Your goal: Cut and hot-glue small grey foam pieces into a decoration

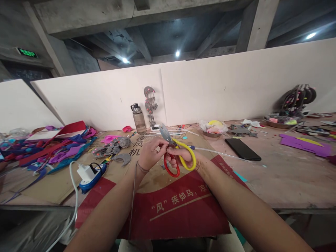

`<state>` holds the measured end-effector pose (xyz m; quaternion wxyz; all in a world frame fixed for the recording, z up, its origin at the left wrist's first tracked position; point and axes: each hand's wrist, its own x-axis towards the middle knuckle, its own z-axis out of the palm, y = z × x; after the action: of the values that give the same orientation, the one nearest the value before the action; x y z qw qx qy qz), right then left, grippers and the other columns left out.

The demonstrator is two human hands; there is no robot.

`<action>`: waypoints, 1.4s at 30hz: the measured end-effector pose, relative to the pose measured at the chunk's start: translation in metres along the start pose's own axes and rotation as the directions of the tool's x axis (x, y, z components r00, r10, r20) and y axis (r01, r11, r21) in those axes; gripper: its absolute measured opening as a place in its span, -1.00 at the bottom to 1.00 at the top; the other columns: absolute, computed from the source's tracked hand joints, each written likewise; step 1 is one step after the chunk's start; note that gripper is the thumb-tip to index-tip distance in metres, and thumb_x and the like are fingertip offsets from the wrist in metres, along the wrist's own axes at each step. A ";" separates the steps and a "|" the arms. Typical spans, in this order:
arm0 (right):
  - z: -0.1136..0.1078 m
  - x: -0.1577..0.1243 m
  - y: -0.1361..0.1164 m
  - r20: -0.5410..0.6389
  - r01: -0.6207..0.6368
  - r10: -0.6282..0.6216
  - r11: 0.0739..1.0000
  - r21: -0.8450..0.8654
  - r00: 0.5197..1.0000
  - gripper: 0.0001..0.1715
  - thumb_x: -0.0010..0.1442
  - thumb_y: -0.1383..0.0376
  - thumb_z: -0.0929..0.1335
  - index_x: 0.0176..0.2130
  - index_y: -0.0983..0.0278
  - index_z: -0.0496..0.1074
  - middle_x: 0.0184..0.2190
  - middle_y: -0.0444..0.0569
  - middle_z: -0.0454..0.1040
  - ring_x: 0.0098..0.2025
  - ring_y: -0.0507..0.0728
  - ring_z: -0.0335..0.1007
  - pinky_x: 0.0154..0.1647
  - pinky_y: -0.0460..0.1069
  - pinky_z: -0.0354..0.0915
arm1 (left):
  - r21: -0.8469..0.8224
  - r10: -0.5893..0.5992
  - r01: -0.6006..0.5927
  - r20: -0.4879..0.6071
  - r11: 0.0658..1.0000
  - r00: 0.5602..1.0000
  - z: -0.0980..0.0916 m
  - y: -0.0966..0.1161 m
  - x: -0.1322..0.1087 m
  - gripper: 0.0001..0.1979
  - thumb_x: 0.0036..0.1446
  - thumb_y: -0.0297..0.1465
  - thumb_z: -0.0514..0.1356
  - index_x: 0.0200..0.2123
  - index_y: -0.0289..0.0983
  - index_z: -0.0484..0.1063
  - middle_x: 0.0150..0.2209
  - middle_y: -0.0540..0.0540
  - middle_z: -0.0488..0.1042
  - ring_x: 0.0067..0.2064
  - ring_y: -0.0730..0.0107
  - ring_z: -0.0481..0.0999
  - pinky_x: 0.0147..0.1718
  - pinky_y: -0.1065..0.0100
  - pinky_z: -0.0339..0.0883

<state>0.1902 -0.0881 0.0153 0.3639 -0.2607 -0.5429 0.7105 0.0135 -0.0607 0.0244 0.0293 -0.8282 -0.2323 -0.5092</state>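
A pair of scissors (193,158) with one yellow and one red handle is in my right hand (181,154), its metal blades pointing up and away. My left hand (154,150) is closed in a pinch beside the blades' pivot; whatever its fingertips hold is too small to make out. Grey yarn (133,196) crosses my left wrist and hangs down over the cardboard's near edge. Beneath both hands lies a cardboard sheet (183,213) with a red printed band. A grey felt crescent (123,159) and a ball of grey yarn (125,141) lie left of my left hand.
Left are piled coloured felt strips (68,152) and a blue power strip (93,178) with a white cable. A water bottle (138,120) and a hanging grey ornament (150,105) stand behind. Rightward are a phone (243,149), a bagged bowl (213,128) and purple felt (304,145).
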 end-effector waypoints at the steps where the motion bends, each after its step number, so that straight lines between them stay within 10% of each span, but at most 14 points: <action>1: 0.001 0.001 0.002 -0.031 0.020 -0.021 0.999 -0.035 0.999 -0.53 -0.04 0.02 0.50 -0.41 0.33 0.36 -0.55 -0.13 0.39 -0.61 -0.06 0.22 -0.60 -0.13 0.22 | -0.063 -0.101 0.101 -0.007 0.993 0.995 0.000 0.001 0.000 -0.88 0.20 -0.39 0.13 -0.33 -0.25 0.45 -0.39 -0.05 0.55 -0.36 0.43 0.52 -0.33 0.39 0.40; 5: 0.004 0.007 0.008 -0.143 0.084 -0.103 0.988 -0.131 0.984 -0.50 -0.03 -0.05 0.47 -0.42 0.30 0.34 -0.62 -0.17 0.36 -0.66 -0.03 0.24 -0.66 -0.10 0.21 | -0.336 -0.324 0.356 0.147 0.872 0.934 0.002 -0.003 0.002 -0.63 0.31 -0.22 -0.02 -0.40 -0.29 0.44 -0.47 -0.05 0.48 -0.44 0.45 0.46 -0.39 0.39 0.37; 14: 0.001 0.013 0.003 -0.310 0.301 -0.355 0.930 -0.208 0.882 -0.44 -0.06 -0.01 0.48 -0.20 0.25 0.30 -0.58 -0.23 0.35 -0.62 -0.04 0.22 -0.62 -0.11 0.19 | -0.530 -0.366 0.544 0.409 0.650 0.836 0.007 -0.014 0.008 -0.75 0.08 -0.21 0.27 -0.33 -0.31 0.48 -0.49 0.00 0.47 -0.51 0.51 0.40 -0.48 0.42 0.36; 26: -0.012 0.015 0.016 -0.374 0.270 -0.561 0.754 -0.598 0.739 -0.47 0.03 0.18 0.43 -0.02 0.20 0.28 -0.46 -0.20 0.33 -0.52 -0.01 0.20 -0.52 -0.09 0.16 | -0.450 -0.416 0.630 0.488 0.633 0.767 0.006 -0.009 0.009 -0.72 0.04 -0.20 0.29 -0.40 -0.32 0.41 -0.55 0.00 0.46 -0.52 0.49 0.43 -0.45 0.39 0.38; 42: -0.009 0.014 0.017 -0.307 0.205 -0.671 0.570 -0.795 0.675 -0.54 0.14 0.26 0.30 0.05 0.26 0.28 -0.45 -0.17 0.34 -0.45 0.03 0.26 -0.41 -0.07 0.19 | -0.515 -0.452 0.684 0.515 0.516 0.728 0.016 -0.016 0.004 -0.67 -0.01 -0.17 0.32 -0.45 -0.29 0.33 -0.60 0.04 0.40 -0.56 0.50 0.36 -0.51 0.41 0.28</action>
<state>0.1849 -0.0737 -0.0031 0.5561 -0.4297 -0.6802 0.2085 0.0220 -0.0406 0.0174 -0.4819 -0.7239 -0.2934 -0.3971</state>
